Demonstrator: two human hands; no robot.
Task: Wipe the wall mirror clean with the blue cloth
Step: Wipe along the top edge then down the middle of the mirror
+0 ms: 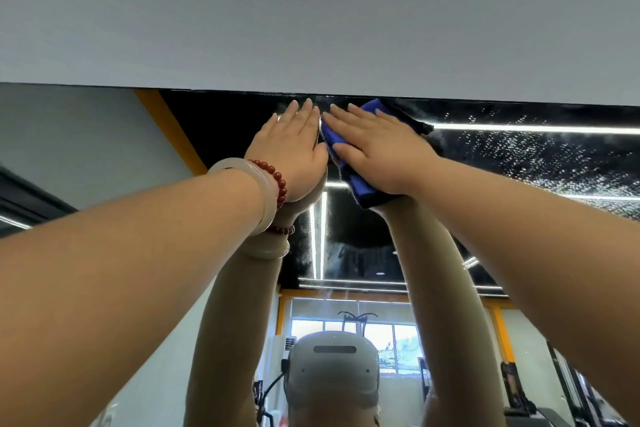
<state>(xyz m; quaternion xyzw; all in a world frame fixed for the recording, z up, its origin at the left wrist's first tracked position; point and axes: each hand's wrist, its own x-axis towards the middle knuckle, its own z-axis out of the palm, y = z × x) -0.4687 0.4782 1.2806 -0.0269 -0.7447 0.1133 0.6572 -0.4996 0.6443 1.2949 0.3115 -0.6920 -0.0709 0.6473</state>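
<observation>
The wall mirror [519, 166] fills the lower part of the view, its top edge running just under a grey wall. My right hand [377, 149] lies flat with straight fingers on the blue cloth [356, 184], pressing it against the glass close to the top edge. The cloth shows above the fingertips and below the palm. My left hand [294, 149] rests flat on the bare glass right beside it, fingers straight, touching the cloth's left side. White droplets speckle the glass to the right of the cloth.
The grey wall [311, 10] above the mirror takes up the upper third. The mirror reflects both raised arms, a head-worn camera [334, 371], ceiling light strips, windows and gym machines at the lower right.
</observation>
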